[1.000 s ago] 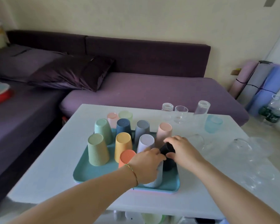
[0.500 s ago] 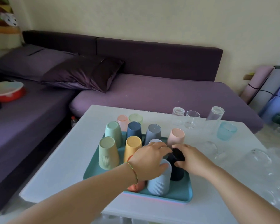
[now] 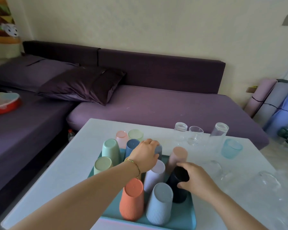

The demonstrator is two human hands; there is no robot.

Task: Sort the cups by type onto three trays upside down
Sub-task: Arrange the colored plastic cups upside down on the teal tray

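**Teal tray (image 3: pixel 192 218) crowded with upturned cups**

Nearest the camera, an orange cup (image 3: pixel 132 201) and a grey-blue cup (image 3: pixel 160 205) are stood upside down, side by side, at the tray's front edge. Just behind them, on the tray's right side, a dark cup (image 3: pixel 176 193) is gripped by the right hand (image 3: pixel 196 180), whose fingers are curled round its upper part. A lilac cup (image 3: pixel 154 176) is set base-up just to its left. Farther on, a grey cup (image 3: pixel 159 151) is clasped at its top by the left hand (image 3: pixel 145 156) (a thin gold bracelet is worn on that wrist), and a beige-pink cup (image 3: pixel 177 156) is placed just to its right. Beyond the tray, a pink cup (image 3: pixel 121 138) and a pale green cup (image 3: pixel 135 134) are stood on the white table (image 3: pixel 56 180), and three clear glasses (image 3: pixel 195 135) are ranged toward the far right corner. A purple sofa (image 3: pixel 156 105) is seen behind.
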